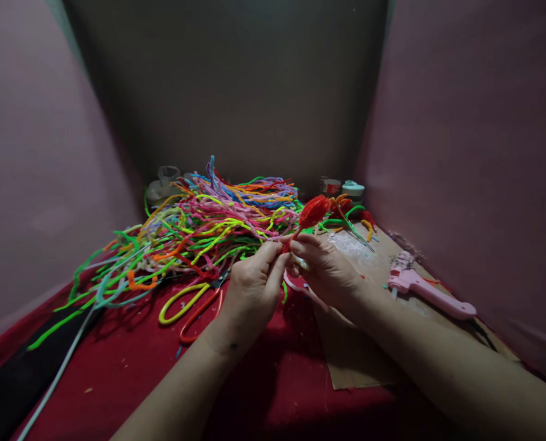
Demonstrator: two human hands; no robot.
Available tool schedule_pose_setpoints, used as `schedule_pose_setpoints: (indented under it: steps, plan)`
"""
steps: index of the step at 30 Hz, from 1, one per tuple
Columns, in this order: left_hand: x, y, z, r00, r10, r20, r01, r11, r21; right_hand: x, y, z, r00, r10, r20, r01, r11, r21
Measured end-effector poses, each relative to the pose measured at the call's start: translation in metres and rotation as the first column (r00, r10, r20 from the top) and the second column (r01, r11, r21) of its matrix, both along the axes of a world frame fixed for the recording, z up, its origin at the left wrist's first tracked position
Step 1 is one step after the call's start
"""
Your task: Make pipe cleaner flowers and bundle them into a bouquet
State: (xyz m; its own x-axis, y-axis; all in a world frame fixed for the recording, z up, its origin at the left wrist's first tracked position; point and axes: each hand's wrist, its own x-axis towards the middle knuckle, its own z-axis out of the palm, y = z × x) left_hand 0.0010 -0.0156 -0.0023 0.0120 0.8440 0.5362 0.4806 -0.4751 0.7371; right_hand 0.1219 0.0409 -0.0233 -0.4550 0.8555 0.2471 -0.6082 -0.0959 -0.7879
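Note:
A red pipe-cleaner flower (314,212) points up and to the right between my hands, its fuzzy oval head above the fingers. My left hand (257,277) pinches the lower end of its red stem between thumb and forefinger. Just beside it, my right hand (321,264) is closed around the stem below the head. Something small and pale shows under the right fingers, too hidden to name. Behind the hands spreads a big heap of colourful pipe cleaners (236,211). Scissors (185,304) with one yellow and one red handle lie left of my left hand.
A pink hot glue gun (431,294) lies on a cardboard sheet (353,358) at right. Loose pipe cleaners and small scissors (362,236) lie behind it. A teal-lidded jar (352,188) stands at the back. A white cord (62,370) crosses the red cloth (130,361). Pinkish walls flank both sides.

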Motion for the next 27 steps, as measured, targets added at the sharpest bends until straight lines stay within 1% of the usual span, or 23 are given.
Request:
schedule_pose_setpoints:
  steps: [1, 3, 6, 9, 11, 14, 18, 21, 23, 24, 25, 26, 27]
  plan:
    - [0.000, 0.000, -0.001, 1.000, 0.009, -0.016, -0.009, 1.000, 0.007, 0.000, 0.000, -0.001, 1.000, 0.005, 0.009, -0.005, 1.000, 0.002]
    - [-0.001, 0.001, -0.001, 1.000, -0.007, 0.021, 0.008, 0.999, -0.042, 0.000, 0.000, -0.001, 1.000, 0.022, 0.008, -0.022, 1.000, 0.007]
    - [-0.002, 0.000, 0.003, 0.982, -0.054, 0.181, 0.084, 0.983, -0.164, 0.001, 0.001, 0.001, 0.999, 0.046, 0.004, -0.046, 0.999, 0.026]
    - [-0.002, 0.000, 0.006, 0.925, -0.105, 0.366, 0.211, 0.942, -0.262, 0.002, 0.001, 0.005, 0.998, 0.053, 0.016, -0.053, 0.998, -0.019]
    - [-0.004, 0.000, 0.007, 0.868, -0.136, 0.478, 0.314, 0.896, -0.315, 0.004, 0.001, 0.007, 0.998, 0.058, 0.013, -0.057, 0.996, -0.066]
    - [-0.006, 0.000, 0.008, 0.767, -0.176, 0.617, 0.478, 0.799, -0.365, 0.006, 0.001, 0.009, 0.997, 0.076, -0.002, -0.076, 0.994, -0.078]
    - [-0.009, 0.001, 0.008, 0.630, -0.205, 0.749, 0.640, 0.683, -0.351, 0.007, 0.001, 0.010, 0.986, 0.168, -0.013, -0.168, 0.984, -0.062]
    - [-0.012, 0.002, 0.009, 0.572, -0.216, 0.791, 0.710, 0.613, -0.346, 0.007, -0.001, 0.010, 0.978, 0.208, -0.026, -0.209, 0.976, -0.062]
    - [-0.013, 0.002, 0.011, 0.567, -0.222, 0.793, 0.731, 0.579, -0.361, 0.006, -0.002, 0.010, 0.982, 0.190, -0.017, -0.191, 0.981, -0.046]
    - [-0.012, 0.001, 0.011, 0.577, -0.226, 0.785, 0.729, 0.576, -0.370, 0.006, -0.002, 0.010, 0.986, 0.166, -0.013, -0.166, 0.986, -0.033]
    - [-0.012, 0.001, 0.011, 0.602, -0.231, 0.765, 0.711, 0.591, -0.380, 0.006, -0.002, 0.009, 0.990, 0.141, -0.009, -0.141, 0.990, -0.018]
    - [-0.010, 0.000, 0.011, 0.647, -0.235, 0.726, 0.669, 0.631, -0.392, 0.005, -0.002, 0.009, 0.993, 0.114, -0.004, -0.114, 0.994, 0.000]
    - [-0.009, 0.000, 0.011, 0.711, -0.229, 0.664, 0.599, 0.693, -0.402, 0.005, -0.002, 0.008, 0.996, 0.088, 0.000, -0.088, 0.996, 0.013]
